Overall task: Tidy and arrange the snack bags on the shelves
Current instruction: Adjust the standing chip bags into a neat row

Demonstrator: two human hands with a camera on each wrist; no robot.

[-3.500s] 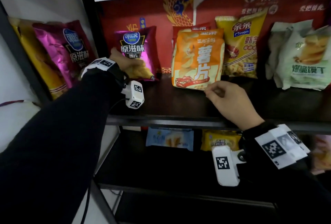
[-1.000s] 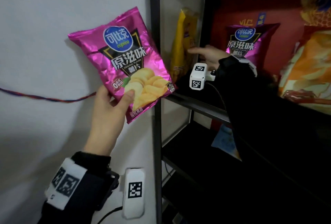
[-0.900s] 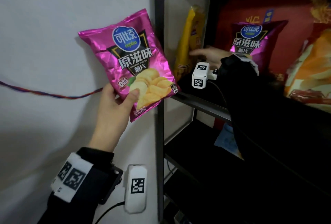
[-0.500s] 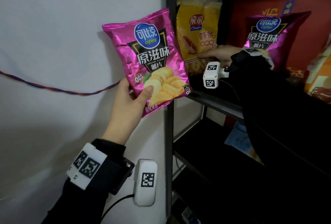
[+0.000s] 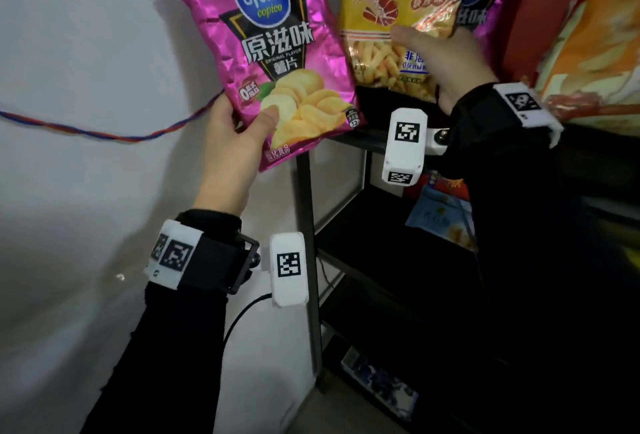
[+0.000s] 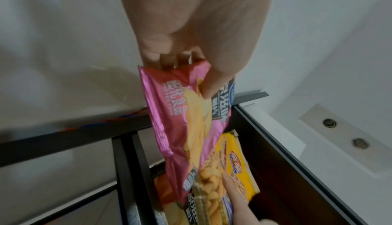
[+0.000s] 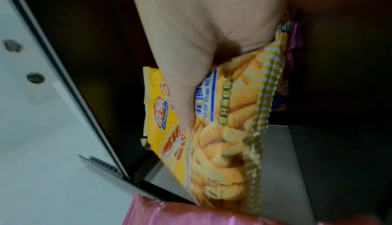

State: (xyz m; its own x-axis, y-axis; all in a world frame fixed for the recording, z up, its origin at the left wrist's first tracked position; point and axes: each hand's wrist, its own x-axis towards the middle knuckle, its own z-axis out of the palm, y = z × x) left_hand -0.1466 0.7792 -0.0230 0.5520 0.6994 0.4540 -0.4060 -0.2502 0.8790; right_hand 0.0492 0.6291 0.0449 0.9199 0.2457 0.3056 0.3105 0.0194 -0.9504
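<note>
My left hand (image 5: 249, 121) pinches the lower left corner of a pink potato chip bag (image 5: 273, 52) and holds it upright beside the shelf's left post, thumb on the front (image 6: 210, 84). The pink bag (image 6: 182, 128) overlaps the left edge of a yellow shrimp-strip bag (image 5: 398, 0). My right hand (image 5: 426, 49) grips that yellow bag (image 7: 222, 128) at the left end of the upper shelf (image 5: 349, 139), thumb across its front. A second purple chip bag (image 5: 485, 10) stands behind it, mostly hidden.
An orange chip bag (image 5: 595, 52) stands further right on the same shelf. A blue packet (image 5: 440, 218) lies on the shelf below. A white wall with a twisted red-blue cord (image 5: 104, 132) is on the left. A power strip (image 5: 381, 392) lies on the floor.
The yellow bag has turned from edge-on to face forward in my right hand. My left hand has carried the pink bag rightward until it overlaps the yellow one.
</note>
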